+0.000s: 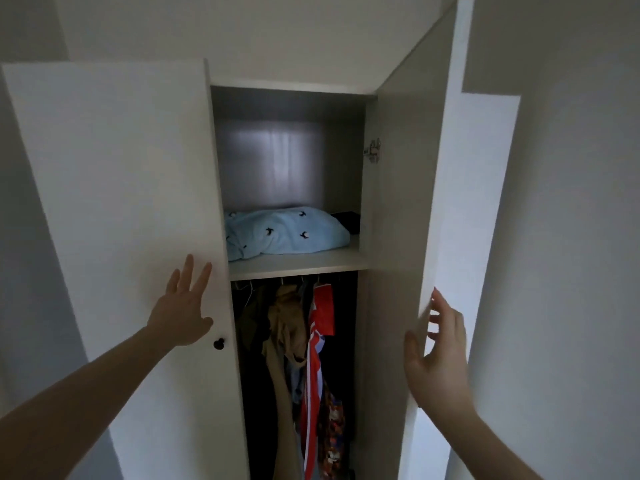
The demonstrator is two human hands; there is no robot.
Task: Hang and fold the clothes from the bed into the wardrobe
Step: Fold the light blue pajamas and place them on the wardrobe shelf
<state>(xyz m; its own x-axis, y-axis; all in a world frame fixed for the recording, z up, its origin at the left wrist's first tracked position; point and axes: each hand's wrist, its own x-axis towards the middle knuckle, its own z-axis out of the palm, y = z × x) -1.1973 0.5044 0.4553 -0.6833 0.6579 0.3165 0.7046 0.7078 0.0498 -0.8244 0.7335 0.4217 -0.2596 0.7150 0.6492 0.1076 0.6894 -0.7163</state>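
Wardrobe [294, 265] (doors ajar) between left hand [183, 306] and right hand [438, 355].

White wardrobe [114, 174], doors ajar; pale-blue bundle [285, 233] on upper shelf; hung garments [304, 358] crowded on rail below.

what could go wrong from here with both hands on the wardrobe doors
1. The right hand sits at the free edge of the right door, fingers on one side and thumb on the other; if the door swings, they could get pinched.
2. The hanging clothes look tightly packed in the dark lower section, so adding hangers may knock garments down.
3. The light blue bundle fills most of the shelf, leaving little room for folded items.
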